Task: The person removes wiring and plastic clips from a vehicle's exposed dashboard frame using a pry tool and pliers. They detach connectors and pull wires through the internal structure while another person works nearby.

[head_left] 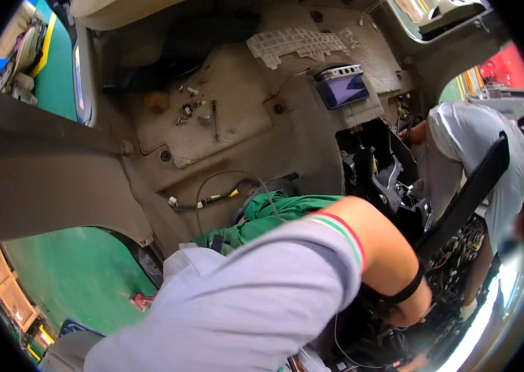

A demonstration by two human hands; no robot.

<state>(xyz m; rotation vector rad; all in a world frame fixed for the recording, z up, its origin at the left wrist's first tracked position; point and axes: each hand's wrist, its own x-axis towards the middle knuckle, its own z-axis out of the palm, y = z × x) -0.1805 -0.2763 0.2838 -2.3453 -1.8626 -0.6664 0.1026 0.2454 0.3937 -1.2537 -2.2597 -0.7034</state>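
My left arm, in a grey sleeve with a striped cuff, bends across the lower middle. Its hand point(416, 307), just beyond a black wristband, reaches down among dark wires and parts point(445, 285) at the lower right. The fingers of that hand are hidden, so I cannot see whether it holds anything. At the lower edge, what seems to be my right hand point(419, 363) shows as a blurred patch beside the same wiring. Its fingers cannot be made out. A thin grey cable point(337, 335) hangs near both hands.
I am inside a stripped car cabin. Loose bolts point(187, 111) and a white lattice piece point(299, 44) lie on the floor mat. A screen unit point(342, 90) sits near the opened centre console point(386, 167). A wire harness point(209, 199) lies nearby. Another person point(479, 136) leans in at right.
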